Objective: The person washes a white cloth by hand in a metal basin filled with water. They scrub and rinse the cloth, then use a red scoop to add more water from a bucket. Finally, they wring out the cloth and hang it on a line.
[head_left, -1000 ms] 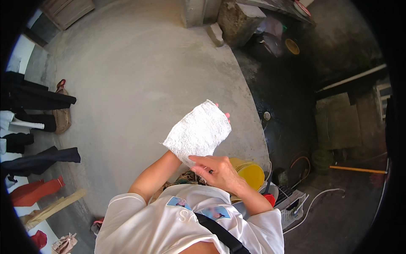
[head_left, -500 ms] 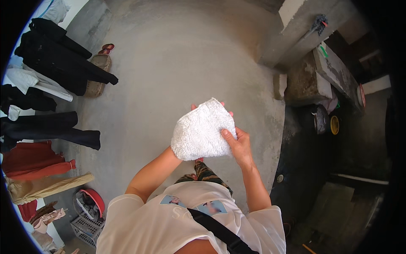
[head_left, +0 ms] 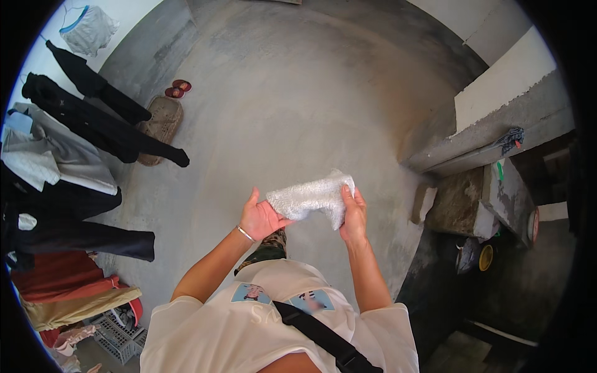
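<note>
In front of my body hangs a white fluffy cloth (head_left: 308,196), stretched sideways and sagging at its right end. My right hand (head_left: 353,216) grips that end, its thumb on top and its fingers behind. At the other end my left hand (head_left: 260,217), with a bracelet at the wrist, is turned palm up. Its thumb is stretched away and its fingers point toward the cloth, touching the edge; the fingertips are partly hidden.
Dark trousers (head_left: 87,118) and other clothes hang along the left wall, above a woven basket (head_left: 163,118) and red shoes (head_left: 178,88). A grey crate (head_left: 118,336) stands lower left. To the right are a concrete block (head_left: 457,202) and a yellow basin (head_left: 486,257).
The cloth, earlier spread over my left hand, has come off it and is now narrower and held out to the right. My left hand shows bare, palm up.
</note>
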